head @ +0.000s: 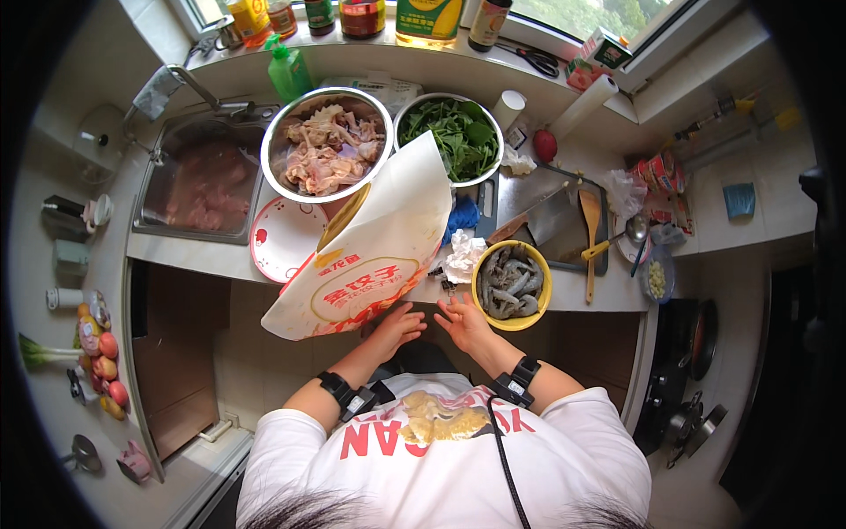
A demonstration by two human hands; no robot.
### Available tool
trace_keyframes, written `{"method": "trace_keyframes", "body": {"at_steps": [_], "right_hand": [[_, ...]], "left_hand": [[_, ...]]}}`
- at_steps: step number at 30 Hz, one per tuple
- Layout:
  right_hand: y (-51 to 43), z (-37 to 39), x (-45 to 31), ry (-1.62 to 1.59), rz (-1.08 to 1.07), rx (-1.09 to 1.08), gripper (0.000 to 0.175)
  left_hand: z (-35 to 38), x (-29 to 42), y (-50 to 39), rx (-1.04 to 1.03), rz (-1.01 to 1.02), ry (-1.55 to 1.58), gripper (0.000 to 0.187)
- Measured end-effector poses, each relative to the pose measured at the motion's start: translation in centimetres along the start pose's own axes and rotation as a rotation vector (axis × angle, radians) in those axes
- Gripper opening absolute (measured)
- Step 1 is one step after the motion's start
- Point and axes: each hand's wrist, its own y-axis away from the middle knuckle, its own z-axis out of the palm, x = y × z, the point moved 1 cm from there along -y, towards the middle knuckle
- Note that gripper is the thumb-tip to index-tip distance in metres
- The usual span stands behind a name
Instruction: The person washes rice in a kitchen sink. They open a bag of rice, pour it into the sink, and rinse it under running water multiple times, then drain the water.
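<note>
My left hand (398, 328) is just in front of the counter edge with its fingers spread. It is close to the lower edge of a large white printed bag (403, 211); I cannot tell whether they touch. The bag tilts over the counter's front edge and hides part of the counter behind it. My right hand (468, 325) is open, palm up, beside a yellow bowl (509, 325). No grip on that bowl shows. Raw grey shrimp (510, 281) fill it. Crumpled white paper (464, 258) and black binder clips (449, 285) lie between bag and bowl.
Behind stand steel bowls of raw chicken pieces (330, 152) and green leaves (456, 135). A rimmed plate (287, 231) sits left, near a sink (254, 198) holding meat in water. Rightward are a cleaver (538, 218), a wooden spatula (590, 218) and a ladle (636, 228).
</note>
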Motion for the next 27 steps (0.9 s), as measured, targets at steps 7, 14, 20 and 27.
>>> {"method": "trace_keyframes", "body": {"at_steps": [7,14,20,27], "right_hand": [[7.0,9.0,-10.3,0.737,-0.748,-0.684,0.07],[7.1,18.2,-13.4,0.936,-0.581,-1.012,0.047],[7.6,19.8,-13.6,0.928,-0.564,-1.076,0.034],[7.0,19.2,-12.8,1.003,-0.826,-1.058,0.017]], "left_hand": [[-4.9,0.4,12.1,0.857,0.229,0.005,0.024],[-3.5,11.9,19.1,0.564,0.753,-0.205,0.067],[-1.8,14.7,20.5,0.474,0.878,-0.151,0.063],[-1.8,17.7,21.3,0.376,0.437,-0.239,0.052]]}}
